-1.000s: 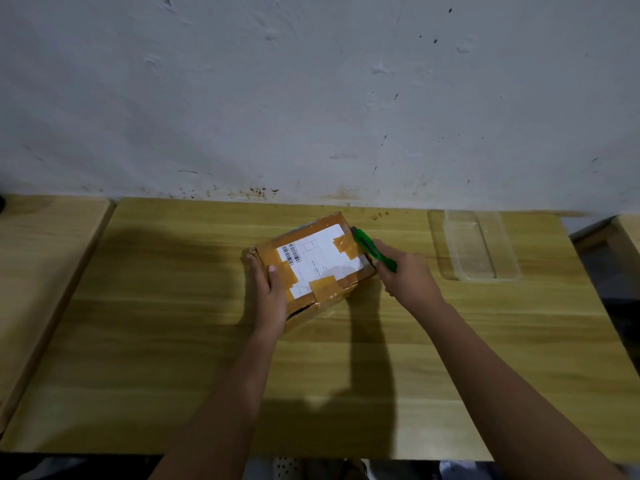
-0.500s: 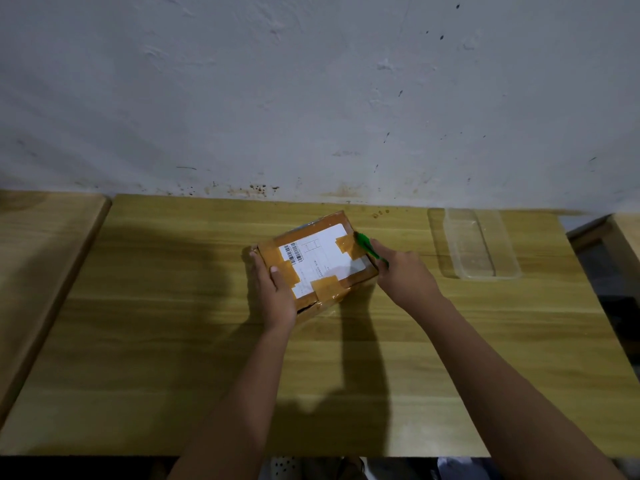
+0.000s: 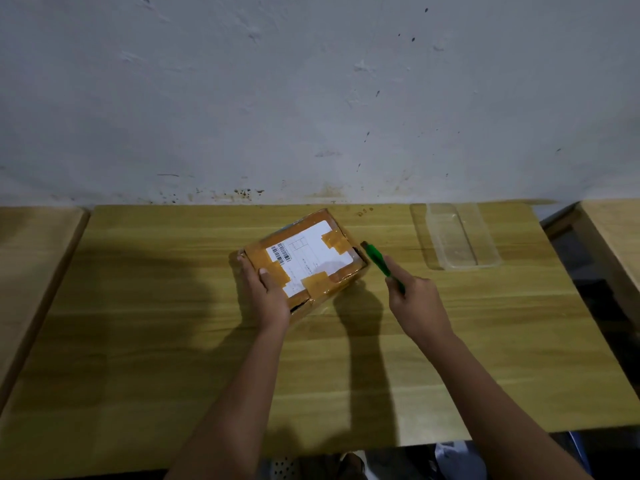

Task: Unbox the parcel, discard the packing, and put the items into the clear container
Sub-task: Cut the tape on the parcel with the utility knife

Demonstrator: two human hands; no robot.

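Wooden table [image 3: 138,341]: parcel [image 3: 311,258] under left hand [image 3: 270,299], beside cutter [image 3: 375,259] in right hand [image 3: 415,303].

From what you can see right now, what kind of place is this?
Probably a plain workroom or home packing corner: bare wooden tables set against a stained, scuffed white wall, with a taped parcel and a clear container on one.

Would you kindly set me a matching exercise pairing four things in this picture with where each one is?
Things:
1 parcel
2 green cutter
3 clear container
4 left hand

Places:
A gripped in the right hand
B far right of the table, near the wall
C holding the parcel's left end
D mid-table, label up

Pairs: 1-D, 2-A, 3-B, 4-C.
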